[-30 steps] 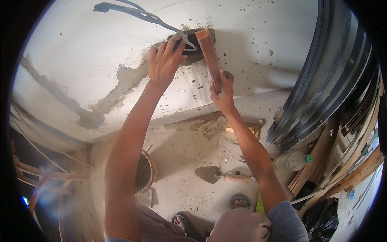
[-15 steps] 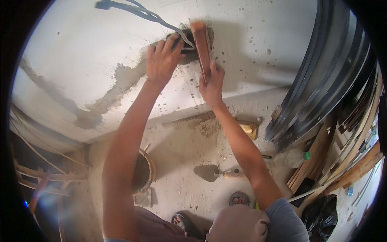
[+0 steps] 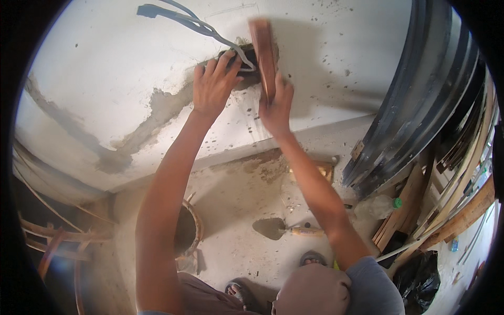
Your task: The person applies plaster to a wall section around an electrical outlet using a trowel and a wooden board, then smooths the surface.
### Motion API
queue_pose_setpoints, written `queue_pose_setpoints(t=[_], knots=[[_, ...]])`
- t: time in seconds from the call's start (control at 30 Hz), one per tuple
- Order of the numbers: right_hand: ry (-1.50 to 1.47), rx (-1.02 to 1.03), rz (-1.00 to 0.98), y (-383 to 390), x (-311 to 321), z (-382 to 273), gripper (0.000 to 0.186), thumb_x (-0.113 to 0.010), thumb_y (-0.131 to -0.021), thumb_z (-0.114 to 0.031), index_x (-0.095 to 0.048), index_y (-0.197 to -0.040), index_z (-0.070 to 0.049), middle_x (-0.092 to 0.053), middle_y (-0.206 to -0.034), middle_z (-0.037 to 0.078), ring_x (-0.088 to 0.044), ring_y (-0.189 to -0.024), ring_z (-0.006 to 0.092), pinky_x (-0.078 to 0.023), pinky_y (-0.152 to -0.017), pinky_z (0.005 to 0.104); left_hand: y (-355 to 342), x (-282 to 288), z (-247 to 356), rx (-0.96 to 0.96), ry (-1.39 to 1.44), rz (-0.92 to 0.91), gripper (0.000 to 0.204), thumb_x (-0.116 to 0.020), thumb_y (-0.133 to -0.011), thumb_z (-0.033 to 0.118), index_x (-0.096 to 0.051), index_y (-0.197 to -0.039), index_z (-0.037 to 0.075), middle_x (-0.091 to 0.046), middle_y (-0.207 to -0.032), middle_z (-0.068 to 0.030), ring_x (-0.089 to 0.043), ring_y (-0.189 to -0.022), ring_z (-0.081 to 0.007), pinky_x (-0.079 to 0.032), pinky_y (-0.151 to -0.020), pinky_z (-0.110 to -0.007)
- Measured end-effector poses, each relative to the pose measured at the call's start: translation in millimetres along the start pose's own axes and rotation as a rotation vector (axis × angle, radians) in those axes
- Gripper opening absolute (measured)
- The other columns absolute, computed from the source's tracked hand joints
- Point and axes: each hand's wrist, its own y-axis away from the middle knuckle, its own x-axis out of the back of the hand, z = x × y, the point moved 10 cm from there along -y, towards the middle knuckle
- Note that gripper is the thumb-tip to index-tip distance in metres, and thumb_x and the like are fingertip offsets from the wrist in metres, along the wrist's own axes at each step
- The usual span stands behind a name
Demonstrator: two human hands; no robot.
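My right hand [image 3: 278, 111] is closed around the lower end of a reddish-brown length of wood [image 3: 263, 55], held roughly upright and slightly blurred. The wood stands against the wall along the right side of a dark electrical box [image 3: 247, 64] set into it. Grey cables [image 3: 207, 30] come out of the box and reach to the upper left. On the box's left side lies my left hand [image 3: 212, 90], fingers spread, fingertips at the box's edge and near the cables. A rough grey mortar strip [image 3: 168, 109] runs down the white wall from the box to the left.
On the floor are a trowel [image 3: 270, 229] with mortar, a bucket [image 3: 198, 226] partly behind my left arm, and a yellowish block-shaped thing [image 3: 324, 170]. Dark curved metal pieces [image 3: 404, 100] lean at right, near a clear bottle [image 3: 378, 207], wood strips [image 3: 401, 215] and a black bag [image 3: 417, 278].
The wood in my right hand has shifted slightly and stands a little more upright beside the box. My left hand stays at the box's left side. The view has shifted slightly.
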Motion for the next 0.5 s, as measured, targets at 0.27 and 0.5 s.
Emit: queue_pose_setpoints(t=[0.27,0.5], knots=[[0.003,0.117,0.009,19,22,43,0.070,-0.061,-0.085,-0.001,-0.026,-0.145,0.004,-0.041,-0.124,0.031,-0.042,-0.114,0.0453,-0.036,-0.098,0.0518,-16,-7,20,-0.012,0.038,0.068,0.047,-0.071,-0.080,0.032,-0.060,-0.124,0.018,-0.052,-0.127,0.0031,-0.053,-0.096,-0.0158,-0.039,-0.077,-0.035],[0.016,0.110,0.035,-61,43,-1,0.067,-0.060,-0.086,-0.002,-0.028,-0.145,0.003,-0.044,-0.117,0.027,-0.044,-0.109,0.0422,-0.035,-0.100,0.0488,-8,-1,8,-0.014,-0.009,0.031,0.048,-0.069,-0.081,0.035,-0.059,-0.126,0.019,-0.052,-0.128,0.0042,-0.052,-0.095,-0.0147,-0.038,-0.077,-0.035]])
